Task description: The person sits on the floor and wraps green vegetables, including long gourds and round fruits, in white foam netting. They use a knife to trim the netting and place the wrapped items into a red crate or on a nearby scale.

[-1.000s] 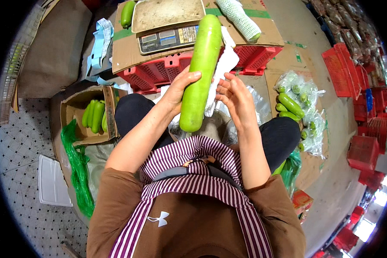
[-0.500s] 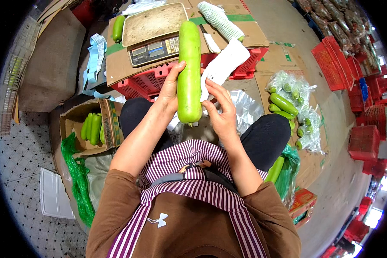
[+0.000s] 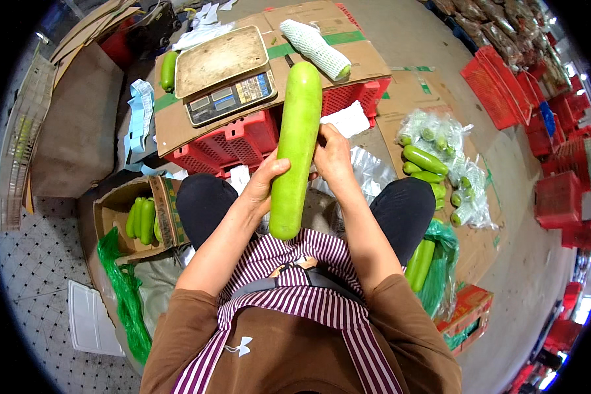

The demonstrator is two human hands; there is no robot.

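A long light-green bottle gourd (image 3: 297,151) is held upright but slightly tilted above my lap. My left hand (image 3: 264,182) grips it from the left side, the thumb lying across its front. My right hand (image 3: 333,156) is at the gourd's right side with its fingers bent. Its fingertips are partly hidden behind the gourd. A white cloth (image 3: 348,120) shows just beyond those fingers and appears to be held in them. On the cardboard-topped table ahead stand a weighing scale (image 3: 222,62) and a gourd in a white foam net (image 3: 315,49).
Red crates (image 3: 233,141) support the cardboard (image 3: 167,131). At left, a cardboard box (image 3: 105,223) holds several gourds, with a green plastic bag (image 3: 128,295) beside it. Bagged gourds (image 3: 433,131) lie at right near loose ones (image 3: 425,159). More red crates (image 3: 496,85) stand farther right.
The gourd has come lower and nearer my body and now leans to the right at its top. My right hand has moved up behind its edge; much less of the white cloth shows.
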